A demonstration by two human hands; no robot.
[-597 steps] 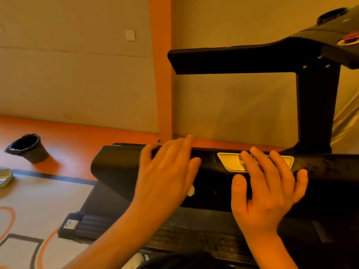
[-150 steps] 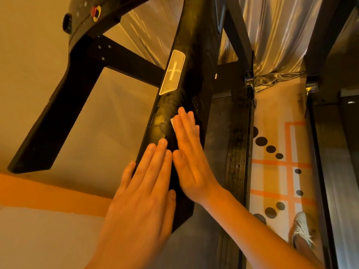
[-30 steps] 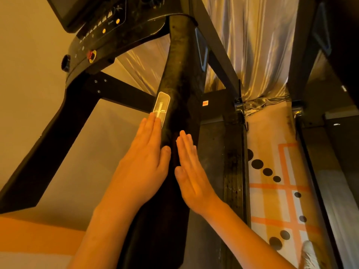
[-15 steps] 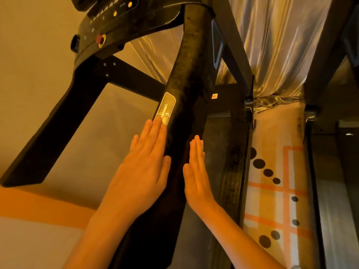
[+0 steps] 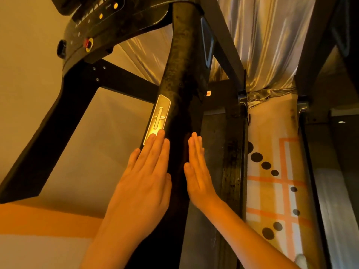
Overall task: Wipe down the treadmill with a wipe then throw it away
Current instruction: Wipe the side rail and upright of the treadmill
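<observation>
1. Black treadmill (image 5: 44, 136) fills your view from low down. Its handrail (image 5: 180, 74) runs up the middle of the frame toward the console (image 5: 108, 26).
2. Your left hand (image 5: 143, 183) lies flat on the handrail's left face, fingers straight and together, gripping nothing. Its fingertips (image 5: 158, 136) touch the lower end of the metallic sensor plate (image 5: 159, 113) set into the handrail.
3. Your right hand (image 5: 198, 171) lies flat on the handrail's right face, fingers straight and pointing up the rail, thumb alongside, gripping nothing.
4. Your hands are apart, roughly level, with a strip of bare black handrail between them.
5. Wipe: hidden. You cannot tell from this view whether it sits under either palm.
6. The console carries a round red button (image 5: 86, 43) on a yellow ring, with small amber lights (image 5: 115, 5) higher up.
7. Right of the handrail is the speckled side rail (image 5: 231, 171) of the deck. Beyond it lies a pale floor mat (image 5: 272, 191) with orange lines and black dots.
8. A shiny grey curtain (image 5: 262, 45) hangs behind the frame. On your left is a beige wall (image 5: 23, 55) with an orange band (image 5: 38, 220) below it.
</observation>
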